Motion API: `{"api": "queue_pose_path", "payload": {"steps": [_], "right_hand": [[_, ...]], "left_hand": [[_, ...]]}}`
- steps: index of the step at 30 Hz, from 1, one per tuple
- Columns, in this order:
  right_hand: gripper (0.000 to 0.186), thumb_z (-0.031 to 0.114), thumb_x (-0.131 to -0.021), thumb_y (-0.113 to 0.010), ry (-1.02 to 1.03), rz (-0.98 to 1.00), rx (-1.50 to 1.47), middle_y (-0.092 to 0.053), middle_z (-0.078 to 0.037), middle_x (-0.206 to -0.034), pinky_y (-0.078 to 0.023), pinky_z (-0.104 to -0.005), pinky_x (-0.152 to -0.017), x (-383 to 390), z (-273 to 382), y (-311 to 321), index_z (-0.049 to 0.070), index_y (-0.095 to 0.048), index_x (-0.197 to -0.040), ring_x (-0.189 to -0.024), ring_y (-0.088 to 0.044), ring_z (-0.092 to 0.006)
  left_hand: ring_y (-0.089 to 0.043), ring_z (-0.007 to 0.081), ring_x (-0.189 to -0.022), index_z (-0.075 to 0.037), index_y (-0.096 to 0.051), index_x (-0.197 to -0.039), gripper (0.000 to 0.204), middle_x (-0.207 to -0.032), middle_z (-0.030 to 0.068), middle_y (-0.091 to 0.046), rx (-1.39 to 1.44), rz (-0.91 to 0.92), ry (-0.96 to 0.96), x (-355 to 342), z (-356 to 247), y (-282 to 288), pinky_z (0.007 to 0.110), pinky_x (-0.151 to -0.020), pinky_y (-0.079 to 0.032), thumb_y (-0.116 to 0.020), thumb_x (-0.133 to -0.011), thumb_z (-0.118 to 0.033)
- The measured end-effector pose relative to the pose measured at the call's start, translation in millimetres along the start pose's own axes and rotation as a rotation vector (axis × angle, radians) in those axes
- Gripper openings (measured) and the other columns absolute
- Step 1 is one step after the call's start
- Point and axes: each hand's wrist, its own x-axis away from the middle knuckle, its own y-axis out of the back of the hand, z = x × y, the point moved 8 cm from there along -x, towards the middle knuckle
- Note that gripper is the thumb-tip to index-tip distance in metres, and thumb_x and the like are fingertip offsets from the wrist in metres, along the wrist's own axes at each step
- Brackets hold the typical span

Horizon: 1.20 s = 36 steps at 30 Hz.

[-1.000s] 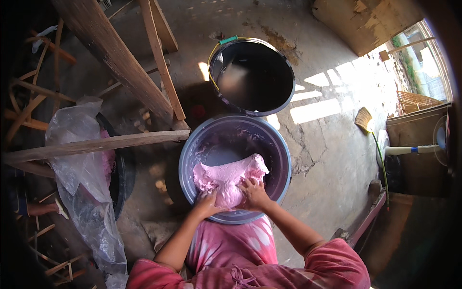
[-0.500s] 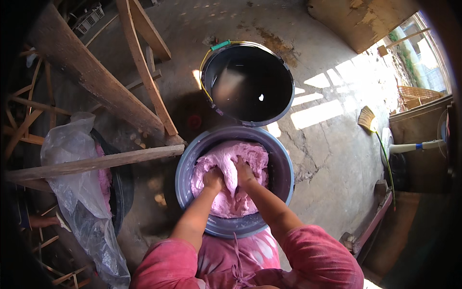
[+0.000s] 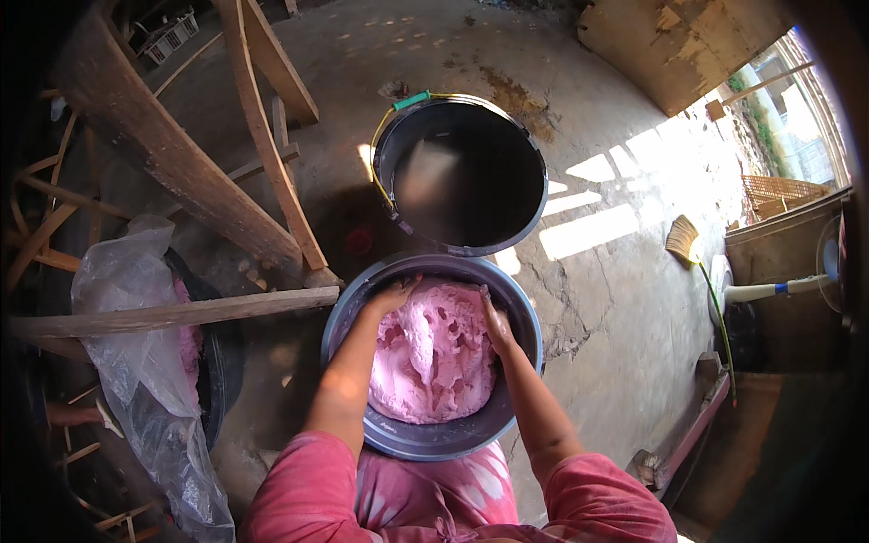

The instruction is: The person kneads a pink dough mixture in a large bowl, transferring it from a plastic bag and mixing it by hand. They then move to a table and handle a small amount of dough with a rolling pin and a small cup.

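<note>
The pink dough [image 3: 434,357] sits in the tub [image 3: 453,441]. The left hand [image 3: 396,295] and right hand [image 3: 495,323] have a wide grip at its sides. Pushing too hard might make the tub slide.

There's the pink doughy mass [image 3: 434,366], pitted with holes, sitting in our grey-blue basin [image 3: 484,430]! Our left hand [image 3: 395,295] lies at its far left edge; our right hand [image 3: 495,324], fingers extended, is right against its right side. Just beyond, we have the black bucket [image 3: 453,246] with a teal grip [image 3: 412,100]. Left of us, a wooden bar [image 3: 181,314] crosses clear plastic [image 3: 149,362]; well off right, we spot a broom [image 3: 683,239].
</note>
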Motion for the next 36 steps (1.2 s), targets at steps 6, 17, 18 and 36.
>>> {"api": "queue_pose_path", "payload": {"steps": [6, 17, 18, 36], "right_hand": [[0.085, 0.067, -0.085, -0.051, -0.062, 0.375, -0.192, -0.032, -0.015, -0.15, -0.023, -0.0382, -0.113, -35.3, 2.8, -59.6, 0.009, -0.037, -0.145, -0.139, -0.028, -0.0266], [0.094, 0.052, -0.062, -0.082, 0.441, 0.568, 0.641, -0.043, -0.019, -0.135, -0.037, -0.0492, -0.104, 146.3, -5.5, -61.7, 0.004, -0.047, -0.135, -0.125, -0.041, -0.0402], [0.083, 0.05, -0.062, -0.081, 0.532, 0.509, 0.756, -0.048, -0.017, -0.125, -0.041, -0.0538, -0.097, 171.5, -6.1, -72.7, 0.007, -0.054, -0.128, -0.117, -0.045, -0.0395], [0.053, 0.017, -0.064, -0.077, 0.26, 0.368, 1.118, -0.062, -0.019, -0.113, -0.048, -0.0387, -0.093, 24.7, -16.9, -142.3, -0.003, -0.061, -0.11, -0.113, -0.057, -0.0359]], "left_hand": [[-0.027, 0.031, -0.141, -0.004, -0.037, -0.143, 0.082, -0.15, 0.0187, -0.032, 0.141, -0.212, -0.239, -38.7, -5.7, -10.8, 0.038, -0.115, -0.022, -0.034, -0.091, -0.067], [-0.039, 0.0334, -0.133, 0.006, -0.045, -0.133, 0.086, -0.136, 0.0226, -0.047, -0.014, 0.038, -0.362, 212.2, 14.8, -66.8, 0.04, -0.111, -0.028, -0.064, -0.08, -0.061], [-0.037, 0.036, -0.134, 0.004, -0.045, -0.133, 0.09, -0.138, 0.0212, -0.046, -0.254, 0.058, -0.348, 226.2, 22.1, -78.3, 0.043, -0.112, -0.027, -0.068, -0.076, -0.062], [-0.067, 0.0296, -0.089, -0.007, -0.069, -0.093, 0.021, -0.094, 0.017, -0.069, -0.5, -0.316, -0.144, 70.5, 29.4, -73.7, 0.041, -0.077, -0.053, -0.05, -0.084, -0.014]]}}
